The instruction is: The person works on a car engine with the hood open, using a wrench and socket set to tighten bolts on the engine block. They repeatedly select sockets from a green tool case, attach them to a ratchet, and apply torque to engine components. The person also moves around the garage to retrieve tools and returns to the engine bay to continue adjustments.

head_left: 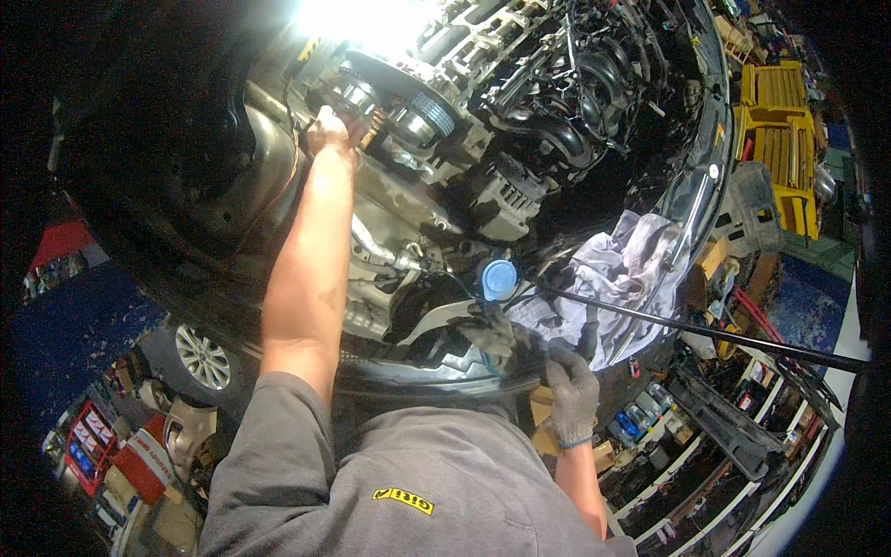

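Observation:
My bare left hand (332,135) reaches deep into the engine bay, beside the toothed pulleys and the dark belt (394,84) at the engine's end. Its fingers are bent closed against the parts there, and whatever they grip is hidden. A ribbed metal pulley (424,119) lies just to the right of that hand. My right hand (573,395), in a grey work glove, is near the car's front edge, its fingers loosely bent and apart with nothing visible in them. Left of it, a crumpled grey glove (490,334) lies on the front edge.
A round blue cap (499,279) stands near the front edge. A stained white cloth (626,283) is bunched on the right. A black rod (705,330) slants across it. Bright light glares at the top. Yellow racks (780,153) and loose car parts stand beyond the car.

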{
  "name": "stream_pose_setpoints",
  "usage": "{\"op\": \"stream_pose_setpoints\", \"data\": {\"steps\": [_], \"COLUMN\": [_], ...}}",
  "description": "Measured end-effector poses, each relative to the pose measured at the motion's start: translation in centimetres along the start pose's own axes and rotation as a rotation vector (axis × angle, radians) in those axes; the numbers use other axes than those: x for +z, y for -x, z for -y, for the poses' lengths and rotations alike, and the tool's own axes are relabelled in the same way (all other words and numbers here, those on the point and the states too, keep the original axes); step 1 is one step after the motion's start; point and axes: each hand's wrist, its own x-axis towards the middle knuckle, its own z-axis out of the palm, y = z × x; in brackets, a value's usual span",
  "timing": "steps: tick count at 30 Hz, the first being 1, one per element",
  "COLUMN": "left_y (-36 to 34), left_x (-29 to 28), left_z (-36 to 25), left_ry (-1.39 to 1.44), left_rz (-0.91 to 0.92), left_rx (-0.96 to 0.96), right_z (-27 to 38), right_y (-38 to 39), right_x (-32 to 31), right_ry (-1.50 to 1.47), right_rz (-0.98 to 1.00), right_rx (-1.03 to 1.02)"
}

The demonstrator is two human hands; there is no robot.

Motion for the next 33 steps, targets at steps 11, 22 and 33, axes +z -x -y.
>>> {"op": "stream_pose_setpoints", "data": {"steps": [11, 22, 33], "left_y": [-3.4, -3.5, -2.0], "left_x": [-1.6, -1.0, -0.2], "left_z": [1.1, 1.0, 0.4], "left_ry": [0.296, 0.03, 0.048], "left_rz": [0.305, 0.223, 0.098], "left_rx": [0.182, 0.105, -0.022], "right_z": [-0.1, 0.7, 0.3], "right_y": [-0.1, 0.0, -0.3], "right_x": [0.2, 0.3, 0.2], "right_ry": [0.004, -0.024, -0.049], "right_rz": [-0.007, -0.021, -0.029], "right_rx": [0.02, -0.006, -0.022]}}
